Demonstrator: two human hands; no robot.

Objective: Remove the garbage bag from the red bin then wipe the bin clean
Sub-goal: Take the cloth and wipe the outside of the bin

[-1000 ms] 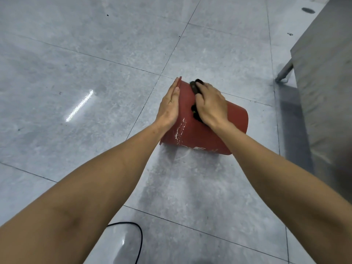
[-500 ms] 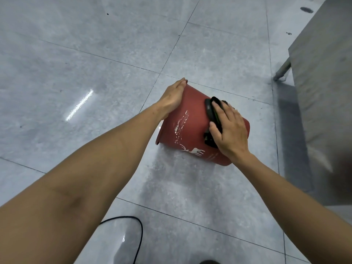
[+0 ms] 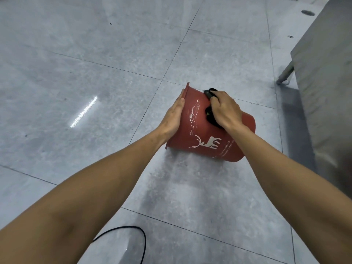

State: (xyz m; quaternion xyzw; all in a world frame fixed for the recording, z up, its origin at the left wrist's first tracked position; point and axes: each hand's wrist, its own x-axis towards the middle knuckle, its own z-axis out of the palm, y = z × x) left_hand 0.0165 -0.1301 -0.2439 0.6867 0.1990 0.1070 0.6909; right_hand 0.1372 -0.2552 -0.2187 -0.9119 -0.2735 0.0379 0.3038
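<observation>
A grey tiled floor (image 3: 95, 63) with thin dark grout lines carries everything. The red bin (image 3: 200, 141) lies on its side on one tile (white deer print facing up), rim toward the left. A black cable (image 3: 142, 242) loops across the near tiles. At the far right, a metal leg (image 3: 284, 74) stands on the floor.

Tiled floor (image 3: 95, 63), steel counter (image 3: 327, 82): kitchen-like.

Glossy grey tiled floor (image 3: 95, 54), steel table (image 3: 327, 82) alongside.

Illegible white lettering on red bin (image 3: 202, 134)
</observation>
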